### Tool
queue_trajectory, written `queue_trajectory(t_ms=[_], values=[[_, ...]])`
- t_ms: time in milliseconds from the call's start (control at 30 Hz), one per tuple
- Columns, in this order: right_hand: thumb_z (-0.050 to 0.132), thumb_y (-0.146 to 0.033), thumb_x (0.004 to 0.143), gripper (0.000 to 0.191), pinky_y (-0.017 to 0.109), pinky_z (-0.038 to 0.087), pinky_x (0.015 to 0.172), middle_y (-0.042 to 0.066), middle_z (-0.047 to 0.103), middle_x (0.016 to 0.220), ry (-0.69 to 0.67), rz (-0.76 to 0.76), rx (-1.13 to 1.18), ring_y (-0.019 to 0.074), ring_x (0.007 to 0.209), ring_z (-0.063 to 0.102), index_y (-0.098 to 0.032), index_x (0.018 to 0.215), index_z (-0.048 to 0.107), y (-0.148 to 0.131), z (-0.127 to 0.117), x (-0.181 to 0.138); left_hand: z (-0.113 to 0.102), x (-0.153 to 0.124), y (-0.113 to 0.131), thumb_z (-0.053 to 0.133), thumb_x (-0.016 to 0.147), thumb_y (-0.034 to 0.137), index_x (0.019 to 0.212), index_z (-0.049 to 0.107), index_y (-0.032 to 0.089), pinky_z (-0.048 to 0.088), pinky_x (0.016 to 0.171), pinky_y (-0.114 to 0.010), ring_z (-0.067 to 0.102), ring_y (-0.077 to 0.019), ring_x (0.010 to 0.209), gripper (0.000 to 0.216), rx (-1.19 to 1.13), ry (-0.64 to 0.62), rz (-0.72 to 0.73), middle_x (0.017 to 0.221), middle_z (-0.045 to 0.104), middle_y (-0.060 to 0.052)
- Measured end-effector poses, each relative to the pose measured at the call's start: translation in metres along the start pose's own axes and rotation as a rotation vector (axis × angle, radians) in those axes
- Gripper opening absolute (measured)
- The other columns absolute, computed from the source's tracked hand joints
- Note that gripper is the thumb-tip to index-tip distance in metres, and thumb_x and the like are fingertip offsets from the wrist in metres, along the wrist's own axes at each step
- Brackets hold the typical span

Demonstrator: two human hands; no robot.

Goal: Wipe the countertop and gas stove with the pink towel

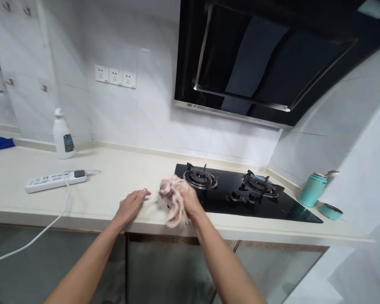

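My right hand (pixel 190 202) is closed round a bunched pinkish-white cloth (pixel 173 198), held just above the cream countertop (pixel 114 185) at the left edge of the black gas hob (pixel 240 198). Part of the cloth hangs down over the counter's front edge. My left hand (pixel 131 206) lies flat on the countertop a little to the left of the cloth, fingers stretched out and holding nothing.
A white power strip (pixel 55 180) with its cable trailing off the counter lies at the left, with a white bottle (pixel 63 136) behind it. A teal flask (pixel 312 190) and its lid (pixel 331 211) stand right of the hob. A black range hood (pixel 272 63) hangs overhead.
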State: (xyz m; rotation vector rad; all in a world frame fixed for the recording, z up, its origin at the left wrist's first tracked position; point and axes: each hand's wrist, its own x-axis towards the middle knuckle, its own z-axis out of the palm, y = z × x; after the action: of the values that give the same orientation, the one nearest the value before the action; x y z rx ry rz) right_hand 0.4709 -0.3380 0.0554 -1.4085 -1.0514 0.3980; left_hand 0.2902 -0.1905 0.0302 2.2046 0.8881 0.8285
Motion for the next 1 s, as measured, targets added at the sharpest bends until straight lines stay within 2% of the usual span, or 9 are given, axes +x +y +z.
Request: queue_trajectory(t_ms=[67, 267, 400, 467, 567, 633, 733, 833, 1000], values=[[0.047, -0.067, 0.088, 0.057, 0.038, 0.056, 0.090, 0.007, 0.076, 0.110, 0.026, -0.005, -0.033, 0.0230, 0.100, 0.069, -0.020, 0.113, 0.066, 0.010, -0.038, 0.008, 0.000, -0.002, 0.003, 0.026, 0.096, 0.069, 0.113, 0.078, 0.025, 0.040, 0.121, -0.048, 0.061, -0.0317, 0.136, 0.070, 0.012, -0.001, 0.002, 0.136, 0.073, -0.007], [0.064, -0.054, 0.070, 0.043, 0.044, 0.050, 0.102, 0.012, 0.076, 0.112, 0.220, 0.025, -0.308, 0.0294, 0.108, 0.068, -0.021, 0.097, 0.073, 0.049, -0.172, -0.026, 0.002, 0.002, 0.010, 0.036, 0.094, 0.065, 0.112, 0.077, 0.027, 0.040, 0.119, -0.054, 0.063, -0.0342, 0.132, 0.059, 0.106, -0.031, 0.005, 0.134, 0.074, -0.008], [0.054, -0.054, 0.075, 0.044, 0.045, 0.051, 0.099, 0.015, 0.074, 0.111, 0.395, -0.006, -0.461, 0.0295, 0.105, 0.068, -0.021, 0.097, 0.072, 0.070, -0.225, -0.052, 0.021, 0.010, 0.053, 0.046, 0.094, 0.061, 0.123, 0.073, 0.027, 0.033, 0.123, -0.059, 0.053, -0.0343, 0.142, 0.052, 0.151, -0.035, 0.180, 0.149, 0.064, -0.010], [0.052, -0.055, 0.076, 0.043, 0.046, 0.052, 0.095, 0.013, 0.074, 0.105, 0.422, -0.027, -0.520, 0.0288, 0.099, 0.068, -0.021, 0.095, 0.071, 0.079, -0.234, -0.057, 0.042, 0.014, 0.088, 0.047, 0.095, 0.063, 0.136, 0.068, 0.030, 0.025, 0.126, -0.063, 0.041, -0.0353, 0.153, 0.057, 0.186, -0.126, 0.271, 0.163, 0.050, -0.010], [0.052, -0.054, 0.078, 0.041, 0.046, 0.052, 0.097, 0.011, 0.073, 0.102, 0.394, -0.068, -0.589, 0.0280, 0.098, 0.068, -0.022, 0.094, 0.072, 0.089, -0.234, -0.059, 0.088, 0.017, 0.138, 0.053, 0.089, 0.076, 0.161, 0.044, 0.036, 0.015, 0.124, -0.075, 0.015, -0.0439, 0.162, 0.083, 0.276, -0.426, 0.292, 0.178, 0.018, -0.009], [0.055, -0.052, 0.077, 0.038, 0.047, 0.049, 0.101, 0.011, 0.072, 0.103, 0.356, -0.096, -0.618, 0.0291, 0.103, 0.067, -0.022, 0.093, 0.073, 0.094, -0.231, -0.060, 0.123, 0.014, 0.164, 0.056, 0.082, 0.086, 0.166, 0.033, 0.037, 0.007, 0.120, -0.083, 0.002, -0.0507, 0.162, 0.100, 0.360, -0.591, 0.309, 0.180, 0.008, -0.009], [0.056, -0.052, 0.080, 0.037, 0.048, 0.048, 0.103, 0.012, 0.072, 0.105, 0.313, -0.119, -0.681, 0.0308, 0.107, 0.065, -0.022, 0.093, 0.073, 0.101, -0.233, -0.062, 0.170, 0.005, 0.188, 0.052, 0.084, 0.086, 0.167, 0.033, 0.035, 0.002, 0.119, -0.084, -0.003, -0.0542, 0.161, 0.099, 0.429, -0.656, 0.404, 0.179, 0.008, -0.010], [0.050, -0.054, 0.086, 0.045, 0.047, 0.049, 0.102, 0.013, 0.072, 0.113, 0.351, -0.081, -0.688, 0.0298, 0.108, 0.066, -0.020, 0.104, 0.073, 0.109, -0.243, -0.063, 0.198, -0.003, 0.195, 0.042, 0.091, 0.082, 0.164, 0.039, 0.035, 0.011, 0.120, -0.080, 0.009, -0.0533, 0.160, 0.087, 0.395, -0.625, 0.516, 0.178, 0.020, -0.010], [0.044, -0.056, 0.089, 0.053, 0.046, 0.050, 0.105, 0.016, 0.070, 0.120, 0.374, -0.030, -0.663, 0.0299, 0.115, 0.065, -0.017, 0.113, 0.072, 0.121, -0.256, -0.060, 0.189, -0.005, 0.174, 0.039, 0.098, 0.076, 0.158, 0.049, 0.037, 0.018, 0.120, -0.076, 0.025, -0.0439, 0.158, 0.072, 0.384, -0.530, 0.606, 0.173, 0.034, -0.007]])
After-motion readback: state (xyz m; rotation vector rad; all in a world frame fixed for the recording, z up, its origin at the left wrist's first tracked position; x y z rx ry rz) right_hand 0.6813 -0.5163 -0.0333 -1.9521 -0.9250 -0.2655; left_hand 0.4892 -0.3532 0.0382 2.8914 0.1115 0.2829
